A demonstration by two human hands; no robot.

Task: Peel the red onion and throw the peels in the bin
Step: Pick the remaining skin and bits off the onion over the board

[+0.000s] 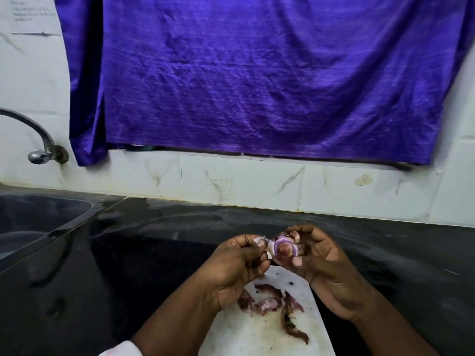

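A small red onion [284, 248], its cut purple-and-white end facing me, is held above the counter in my right hand [323, 265]. My left hand [239, 263] pinches a pale strip of onion peel [259, 241] that still hangs off the onion's left side. Several torn reddish-brown peels [272, 304] lie on the white cutting board [257, 337] below both hands. No bin is in view.
The board rests on a dark glossy countertop [154, 253]. A sink basin [30, 222] with a curved metal tap [38, 140] is at the left. A purple cloth [257, 73] hangs over the white tiled wall [257, 186] behind.
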